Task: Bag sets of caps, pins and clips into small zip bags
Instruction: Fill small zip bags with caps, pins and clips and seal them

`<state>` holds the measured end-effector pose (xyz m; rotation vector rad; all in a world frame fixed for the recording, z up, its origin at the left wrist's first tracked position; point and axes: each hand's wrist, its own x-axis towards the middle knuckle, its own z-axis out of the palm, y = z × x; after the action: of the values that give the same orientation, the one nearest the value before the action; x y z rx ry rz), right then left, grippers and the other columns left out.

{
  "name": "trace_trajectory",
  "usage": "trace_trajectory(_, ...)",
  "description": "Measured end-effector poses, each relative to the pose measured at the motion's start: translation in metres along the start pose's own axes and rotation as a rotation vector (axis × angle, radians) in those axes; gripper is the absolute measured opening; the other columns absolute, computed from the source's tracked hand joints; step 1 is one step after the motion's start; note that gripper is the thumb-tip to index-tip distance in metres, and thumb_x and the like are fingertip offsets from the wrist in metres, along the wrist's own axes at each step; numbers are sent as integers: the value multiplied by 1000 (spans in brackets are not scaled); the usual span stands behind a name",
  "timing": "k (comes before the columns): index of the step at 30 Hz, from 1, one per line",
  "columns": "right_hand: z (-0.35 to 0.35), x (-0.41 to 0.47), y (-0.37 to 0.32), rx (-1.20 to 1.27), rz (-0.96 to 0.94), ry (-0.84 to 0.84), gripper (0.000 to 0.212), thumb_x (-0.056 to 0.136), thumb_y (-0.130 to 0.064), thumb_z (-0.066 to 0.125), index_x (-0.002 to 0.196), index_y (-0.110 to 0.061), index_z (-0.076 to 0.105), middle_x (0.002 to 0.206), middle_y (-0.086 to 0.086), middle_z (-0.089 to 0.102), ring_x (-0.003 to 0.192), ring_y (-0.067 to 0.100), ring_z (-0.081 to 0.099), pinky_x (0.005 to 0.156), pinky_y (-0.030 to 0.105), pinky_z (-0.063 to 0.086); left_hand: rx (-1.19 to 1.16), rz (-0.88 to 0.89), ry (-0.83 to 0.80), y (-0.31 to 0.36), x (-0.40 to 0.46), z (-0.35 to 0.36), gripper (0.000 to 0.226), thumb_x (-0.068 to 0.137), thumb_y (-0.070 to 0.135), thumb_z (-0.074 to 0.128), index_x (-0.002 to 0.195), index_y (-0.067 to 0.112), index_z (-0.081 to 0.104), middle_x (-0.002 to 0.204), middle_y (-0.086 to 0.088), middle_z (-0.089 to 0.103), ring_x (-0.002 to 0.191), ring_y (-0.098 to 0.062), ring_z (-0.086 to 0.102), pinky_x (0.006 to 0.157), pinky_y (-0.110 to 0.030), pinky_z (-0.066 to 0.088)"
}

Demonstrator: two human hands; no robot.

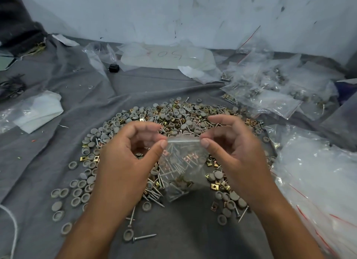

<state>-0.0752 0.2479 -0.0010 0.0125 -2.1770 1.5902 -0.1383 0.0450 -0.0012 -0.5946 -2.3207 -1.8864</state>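
A small clear zip bag (182, 167) hangs in the middle of the view, holding pins, brass clips and grey caps. My left hand (127, 156) pinches its top left corner between thumb and fingers. My right hand (229, 150) pinches the top right corner. The bag's top strip is stretched flat between the two hands. Under them a wide heap of grey caps (77, 193), metal pins (154, 196) and brass clips (215, 186) lies on a grey cloth (48, 142).
Filled zip bags (270, 92) are piled at the back right. A stack of empty clear bags with red strips (316, 181) lies at the right. Loose plastic sheets (168, 57) lie by the white wall, a white bag (36, 111) at the left.
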Motion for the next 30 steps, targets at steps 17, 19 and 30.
trace_trajectory(17, 7, -1, -1, 53, 20, -56, 37, 91, -40, 71, 121, -43, 51, 104, -10, 72, 100, 13, 71, 74, 28, 58, -4, 57, -81, 5, -4, 9, 23, 87, 31, 66, 105, 39, 56, 100, 8, 68, 95, -16, 66, 79, -36, 54)
trace_trajectory(19, 8, -2, -2, 55, 24, -59, 35, 91, -41, 70, 120, -43, 52, 103, -10, 72, 97, 11, 71, 72, 23, 56, -9, 45, -102, 7, -5, 10, 30, 83, 39, 70, 109, 42, 55, 103, 11, 71, 97, -14, 68, 80, -38, 56)
trace_trajectory(30, 14, -4, -7, 49, 0, -86, 41, 88, -42, 72, 123, -43, 50, 104, -10, 73, 98, 16, 71, 74, 23, 55, -50, 27, -101, 12, -7, 15, 34, 81, 39, 72, 110, 40, 54, 98, 9, 73, 95, -15, 71, 79, -46, 58)
